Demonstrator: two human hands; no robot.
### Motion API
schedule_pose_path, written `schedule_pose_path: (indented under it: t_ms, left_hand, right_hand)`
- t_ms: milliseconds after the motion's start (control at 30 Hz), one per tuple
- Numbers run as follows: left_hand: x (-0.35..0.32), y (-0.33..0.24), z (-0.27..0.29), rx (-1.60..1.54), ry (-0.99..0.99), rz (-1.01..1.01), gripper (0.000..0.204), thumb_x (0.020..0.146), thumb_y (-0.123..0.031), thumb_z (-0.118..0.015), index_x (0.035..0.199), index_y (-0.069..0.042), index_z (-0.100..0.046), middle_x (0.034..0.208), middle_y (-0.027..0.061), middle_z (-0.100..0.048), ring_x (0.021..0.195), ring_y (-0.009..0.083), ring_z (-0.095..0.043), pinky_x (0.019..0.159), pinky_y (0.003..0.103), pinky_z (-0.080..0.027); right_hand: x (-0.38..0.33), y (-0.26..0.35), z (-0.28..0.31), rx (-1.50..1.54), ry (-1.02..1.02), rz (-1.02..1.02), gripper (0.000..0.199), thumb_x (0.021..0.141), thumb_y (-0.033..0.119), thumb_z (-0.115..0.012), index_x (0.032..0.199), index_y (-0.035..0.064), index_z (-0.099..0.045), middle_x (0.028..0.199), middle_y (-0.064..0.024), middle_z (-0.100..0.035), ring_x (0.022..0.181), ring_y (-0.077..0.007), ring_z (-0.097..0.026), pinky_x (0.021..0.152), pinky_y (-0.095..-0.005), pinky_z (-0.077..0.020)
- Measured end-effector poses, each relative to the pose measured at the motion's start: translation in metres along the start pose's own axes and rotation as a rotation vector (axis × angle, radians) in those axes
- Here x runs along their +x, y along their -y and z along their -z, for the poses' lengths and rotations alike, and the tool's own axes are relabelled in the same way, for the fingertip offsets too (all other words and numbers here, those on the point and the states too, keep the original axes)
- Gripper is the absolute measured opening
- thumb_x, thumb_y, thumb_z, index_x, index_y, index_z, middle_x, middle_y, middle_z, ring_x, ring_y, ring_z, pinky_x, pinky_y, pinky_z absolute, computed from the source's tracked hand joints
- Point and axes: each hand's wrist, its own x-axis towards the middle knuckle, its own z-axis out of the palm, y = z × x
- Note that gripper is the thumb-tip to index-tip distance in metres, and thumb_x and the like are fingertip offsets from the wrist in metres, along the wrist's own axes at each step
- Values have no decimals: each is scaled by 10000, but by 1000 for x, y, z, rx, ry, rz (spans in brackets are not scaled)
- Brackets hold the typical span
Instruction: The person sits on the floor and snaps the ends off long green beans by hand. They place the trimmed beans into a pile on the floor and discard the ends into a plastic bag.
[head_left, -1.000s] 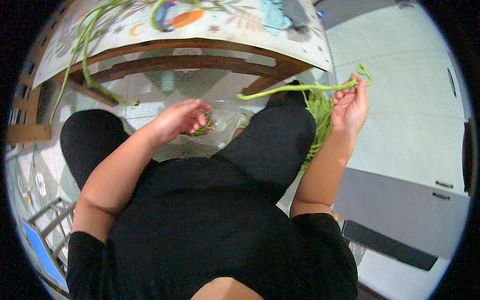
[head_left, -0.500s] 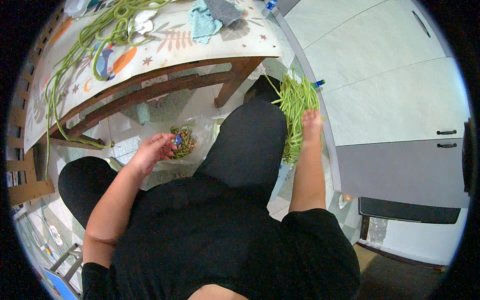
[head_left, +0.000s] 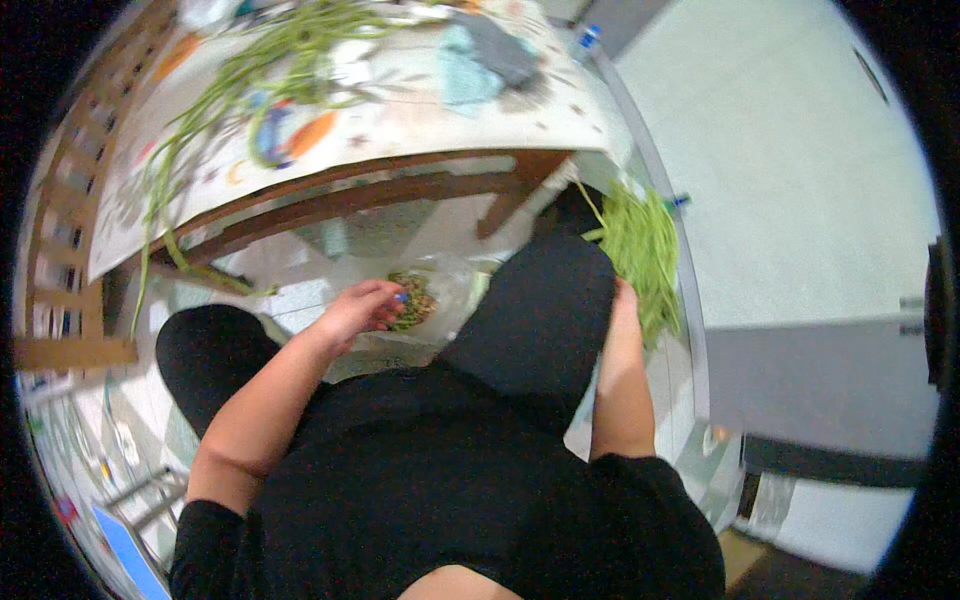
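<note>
My left hand (head_left: 362, 308) hovers over a clear plastic bag (head_left: 455, 302) on the floor, its fingers curled round a small blue object (head_left: 402, 298) too blurred to name. Inside the bag lie short green and brownish pieces (head_left: 415, 312), which look like cut beans. To the right, a big bundle of long green beans (head_left: 645, 250) stands beside my right knee. My right hand (head_left: 625, 296) is low along the near left side of that bundle. My knee partly covers it, and its fingers do not show.
Ahead stands a wooden table (head_left: 380, 175) with a patterned cover. Long beans (head_left: 290, 50) lie on it and hang over its left edge, beside a teal and grey cloth (head_left: 475, 65). Pale cabinets (head_left: 800, 220) line the right. A blue-topped stool (head_left: 130, 545) is at lower left.
My right hand has moved from the top of the bean bundle down and nearer to my knee. The left hand stays by the bag. The whole view has shifted and blurred.
</note>
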Motion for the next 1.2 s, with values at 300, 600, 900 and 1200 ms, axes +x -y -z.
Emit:
schedule_pose_path:
  t_ms: [300,600,900,1200]
  left_hand:
    - [-8,-13,1,-23,127,-142,266,871,-274,-454,1030,-74,-526,849,19,-576,722,112,-520,617,236,-414]
    - [-13,-23,10,-23,126,-285,266,858,-269,-471,1018,-64,-525,844,24,-572,714,101,-512,610,229,-413]
    - [-28,-38,23,-35,104,-351,256,856,-231,-472,1032,-48,-505,857,27,-572,731,100,-521,631,238,-428]
    - [-21,-34,30,-92,86,-416,232,847,-206,-485,1002,-35,-508,849,43,-571,746,113,-526,654,246,-435]
  right_hand:
    - [-208,87,-194,-193,185,737,238,834,213,-485,977,25,-517,723,-33,-544,637,-105,-501,542,-234,-394]
    - [-303,22,-390,-874,892,747,236,866,202,-460,942,7,-569,675,-12,-543,540,-65,-476,460,-172,-356]
    - [-304,-5,-496,-624,955,6,274,824,316,-534,840,42,-525,500,48,-385,374,-34,-307,328,-173,-202]
    - [-339,64,-510,-259,1142,804,158,828,199,-521,753,60,-507,480,42,-341,406,-67,-328,367,-198,-271]
